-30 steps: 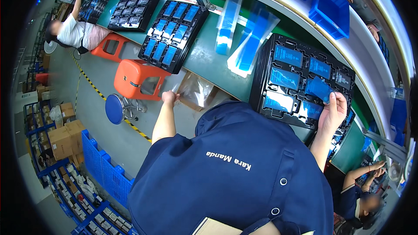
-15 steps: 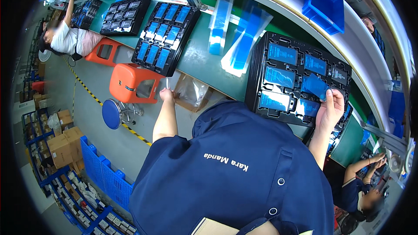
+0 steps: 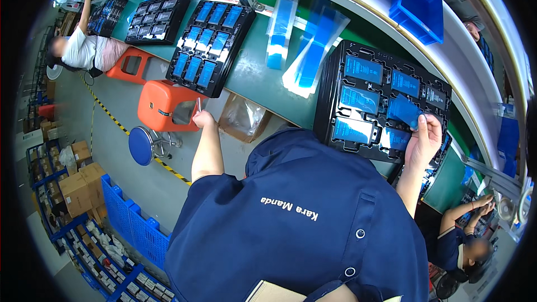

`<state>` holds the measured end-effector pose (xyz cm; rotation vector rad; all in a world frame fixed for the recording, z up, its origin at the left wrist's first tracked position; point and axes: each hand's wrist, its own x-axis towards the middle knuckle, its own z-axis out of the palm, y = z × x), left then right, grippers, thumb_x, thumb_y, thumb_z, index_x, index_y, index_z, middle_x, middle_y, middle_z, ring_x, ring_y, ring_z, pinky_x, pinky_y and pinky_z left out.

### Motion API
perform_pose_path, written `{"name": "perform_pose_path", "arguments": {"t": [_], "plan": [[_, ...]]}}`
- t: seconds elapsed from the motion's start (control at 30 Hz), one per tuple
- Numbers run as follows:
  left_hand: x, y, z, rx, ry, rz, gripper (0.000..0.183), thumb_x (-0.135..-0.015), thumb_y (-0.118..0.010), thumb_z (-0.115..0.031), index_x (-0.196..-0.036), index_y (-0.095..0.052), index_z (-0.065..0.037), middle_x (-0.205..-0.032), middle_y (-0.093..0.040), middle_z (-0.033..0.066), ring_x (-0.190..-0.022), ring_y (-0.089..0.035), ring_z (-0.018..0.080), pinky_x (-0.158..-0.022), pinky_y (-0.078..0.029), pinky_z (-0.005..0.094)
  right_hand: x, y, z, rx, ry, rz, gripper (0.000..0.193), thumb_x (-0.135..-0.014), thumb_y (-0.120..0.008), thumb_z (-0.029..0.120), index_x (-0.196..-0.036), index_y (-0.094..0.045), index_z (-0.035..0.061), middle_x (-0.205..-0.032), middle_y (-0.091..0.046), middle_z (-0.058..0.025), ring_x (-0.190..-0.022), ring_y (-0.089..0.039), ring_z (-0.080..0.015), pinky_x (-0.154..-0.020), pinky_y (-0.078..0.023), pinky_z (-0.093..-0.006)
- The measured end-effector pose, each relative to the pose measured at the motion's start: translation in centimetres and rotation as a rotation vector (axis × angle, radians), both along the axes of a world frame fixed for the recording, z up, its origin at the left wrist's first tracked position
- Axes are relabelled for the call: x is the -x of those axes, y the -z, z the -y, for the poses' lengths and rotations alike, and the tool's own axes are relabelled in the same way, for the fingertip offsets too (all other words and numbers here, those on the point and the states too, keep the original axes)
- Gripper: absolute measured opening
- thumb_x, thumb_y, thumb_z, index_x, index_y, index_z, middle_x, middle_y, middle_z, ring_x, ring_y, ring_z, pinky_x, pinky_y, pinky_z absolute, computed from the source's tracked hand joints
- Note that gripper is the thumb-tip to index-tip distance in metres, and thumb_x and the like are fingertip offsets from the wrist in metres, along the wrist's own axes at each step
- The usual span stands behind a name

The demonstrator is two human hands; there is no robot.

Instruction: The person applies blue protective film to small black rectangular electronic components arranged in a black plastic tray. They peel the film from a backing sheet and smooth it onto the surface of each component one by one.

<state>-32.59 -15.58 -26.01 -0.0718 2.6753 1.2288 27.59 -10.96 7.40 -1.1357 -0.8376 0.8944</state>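
My right hand (image 3: 423,144) is closed, thumb and fingertips pinching the lower right corner of a blue film piece (image 3: 404,110). That film lies tilted over a middle slot of a black tray (image 3: 330,100), the top of a stack on the bench. Flat battery-like packs (image 3: 362,70) with blue faces fill other slots; one pack (image 3: 435,96) at the right shows a dark grey face. Off to the left, away from the bench edge, my left hand (image 3: 205,119) is closed around a thin, pale, stick-like piece (image 3: 199,104), whose exact kind I cannot make out.
Strips of blue film in clear sleeves (image 3: 307,59) lie on the green bench (image 3: 251,81). More loaded black trays (image 3: 210,47) stand farther left. Orange stools (image 3: 162,103), a blue round stool (image 3: 141,146) and a carton (image 3: 241,120) occupy the floor. Blue bins (image 3: 417,8) rest on the shelf. Co-workers sit at both sides.
My left hand has swung a little to the left with the pale stick-like piece. My right hand and the blue film have hardly moved.
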Motion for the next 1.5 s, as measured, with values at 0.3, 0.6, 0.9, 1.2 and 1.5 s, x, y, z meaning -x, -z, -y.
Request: {"name": "perform_pose_path", "arguments": {"t": [0.3, 0.6, 0.9, 1.2, 1.5], "plan": [[-0.1, 1.1, 0.4, -0.336, -0.096, 0.432, 0.021, -0.096, -0.05, -0.016, -0.085, -0.054, 0.002, -0.075, -0.062, 0.0127, -0.056, -0.058, 0.0181, -0.047, -0.047, 0.0264, -0.1, 0.3, 0.1, 0.0, -0.01, 0.001, 0.013, -0.086, -0.069, 0.001, -0.097, -0.062, 0.0023, -0.086, -0.066, -0.0052, -0.073, -0.061, -0.01, -0.065, -0.047, -0.0227], [-3.8, -0.5, -0.4, -0.26, -0.012, 0.752, 0.012, -0.093, -0.055, -0.025, -0.101, -0.053, -0.016, -0.079, -0.055, 0.0048, -0.054, -0.05, 0.015, -0.042, -0.038, 0.0275, -0.4, 0.4, 0.2, 0.008, -0.031, 0.02, 0.013, -0.087, -0.068, 0.001, -0.099, -0.061, 0.0024, -0.087, -0.066, -0.0052, -0.073, -0.061, -0.0101, -0.065, -0.048, -0.0228], [-22.4, -7.4, -1.8, 0.221, 2.071, 0.912, 0.05, -0.094, -0.054, -0.031, -0.134, -0.05, -0.001, -0.137, -0.051, 0.0156, -0.126, -0.047, 0.0258, -0.108, -0.032, 0.0309, -3.2, -1.6, -0.8, -0.002, 0.049, -0.195, 0.015, -0.092, -0.061, 0.003, -0.107, -0.061, 0.0047, -0.096, -0.066, -0.0051, -0.083, -0.065, -0.0123, -0.068, -0.059, -0.0305], [-23.9, -12.7, -4.7, 0.509, 2.385, 0.808, 0.048, -0.093, -0.053, -0.027, -0.134, -0.05, -0.003, -0.14, -0.049, 0.0158, -0.128, -0.046, 0.0252, -0.107, -0.035, 0.0333, -10.5, -1.9, -4.4, 0.09, 0.125, 0.177, 0.021, -0.087, -0.067, 0.003, -0.107, -0.062, 0.0002, -0.094, -0.066, -0.0049, -0.076, -0.061, -0.0085, -0.067, -0.049, -0.0205], [-24.6, -12.5, -4.5, 0.86, 2.269, 0.723, 0.042, -0.096, -0.048, -0.026, -0.132, -0.052, -0.004, -0.132, -0.055, 0.0139, -0.121, -0.051, 0.0217, -0.103, -0.039, 0.0327, -11.8, -1.0, -6.1, 0.182, 0.068, 0.267, 0.023, -0.083, -0.071, 0.002, -0.105, -0.068, -0.0009, -0.083, -0.068, -0.002, -0.069, -0.059, -0.0051, -0.063, -0.046, -0.0189]]}}
